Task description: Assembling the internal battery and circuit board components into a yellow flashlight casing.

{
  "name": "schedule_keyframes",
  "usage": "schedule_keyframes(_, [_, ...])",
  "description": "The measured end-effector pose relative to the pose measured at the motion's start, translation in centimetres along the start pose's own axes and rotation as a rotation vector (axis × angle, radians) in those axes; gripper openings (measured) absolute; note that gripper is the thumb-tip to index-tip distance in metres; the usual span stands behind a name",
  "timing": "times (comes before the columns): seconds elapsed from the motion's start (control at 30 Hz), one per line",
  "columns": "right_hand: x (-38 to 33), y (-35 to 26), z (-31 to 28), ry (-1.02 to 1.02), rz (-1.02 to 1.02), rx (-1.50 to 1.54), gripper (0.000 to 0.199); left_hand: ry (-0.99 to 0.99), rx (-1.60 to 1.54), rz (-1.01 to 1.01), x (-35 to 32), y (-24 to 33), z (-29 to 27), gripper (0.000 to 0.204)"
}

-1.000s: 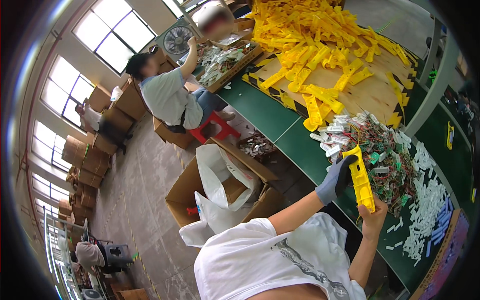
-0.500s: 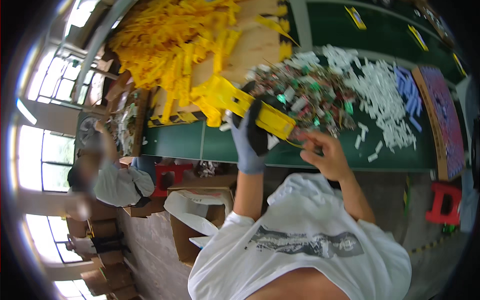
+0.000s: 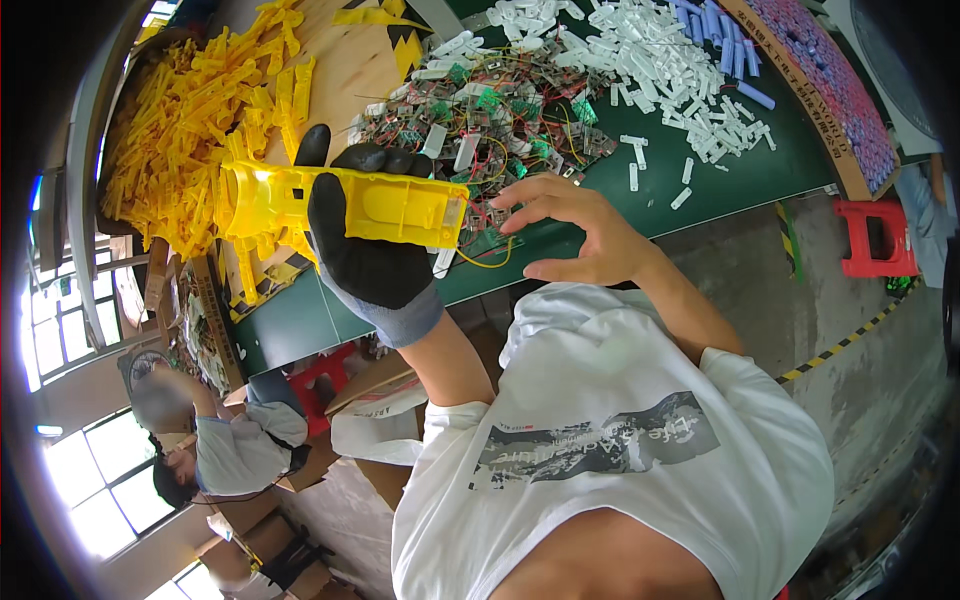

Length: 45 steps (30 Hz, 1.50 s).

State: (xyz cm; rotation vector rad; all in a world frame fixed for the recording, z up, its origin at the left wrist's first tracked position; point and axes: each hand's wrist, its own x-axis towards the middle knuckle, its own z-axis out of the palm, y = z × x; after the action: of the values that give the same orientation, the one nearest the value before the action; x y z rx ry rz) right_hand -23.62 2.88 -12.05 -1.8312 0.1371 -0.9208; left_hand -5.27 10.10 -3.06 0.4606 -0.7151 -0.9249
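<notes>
Yellow plastic housing (image 3: 340,205): gripped in your gloved left hand (image 3: 365,235), fingers wrapped around it, above the green table's (image 3: 300,320) near edge. Your bare right hand (image 3: 580,230): just right of the housing, fingers spread, holding nothing. Circuit-board heap (image 3: 490,120): behind the housing.

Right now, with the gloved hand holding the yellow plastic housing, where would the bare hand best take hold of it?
Probably the free right end of the yellow plastic housing, coming in from the right. The left hand, gloved, wraps its middle, while the flared left end looks irregular. The right hand hovers open just beside that squared, straight-sided end, above the pile of wired circuit boards, so its fingers could pinch across it.
</notes>
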Motion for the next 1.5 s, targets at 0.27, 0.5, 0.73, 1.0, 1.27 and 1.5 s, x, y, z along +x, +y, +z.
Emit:
schedule_keyframes(0.27, [-2.7,1.7,0.4,0.220,0.153,0.608,0.032,0.237,0.101,0.049,0.6,0.1,-0.6,0.043])
schedule_keyframes(0.5, [-2.1,0.3,-1.4,0.107,0.191,1.068,0.048,0.411,0.210,0.027,0.0,-2.1,-2.7,0.044])
schedule_keyframes(0.73, [-1.0,0.3,-2.9,0.262,0.341,0.782,0.016,0.359,0.128,-0.419,-3.7,-6.0,-3.2,0.057])
schedule_keyframes(1.0, [-0.1,1.1,-0.9,0.440,0.308,0.505,0.023,0.388,0.304,-0.519,-5.2,-8.8,-2.5,0.049])
schedule_keyframes(1.27, [-1.5,2.0,-1.7,0.153,-0.050,0.496,0.040,0.312,0.064,-0.137,-4.2,-6.4,-3.0,0.050])
schedule_keyframes(1.5, [-0.6,1.8,2.6,0.029,0.277,0.822,0.043,0.403,0.329,-0.138,-3.6,-5.6,0.0,0.047])
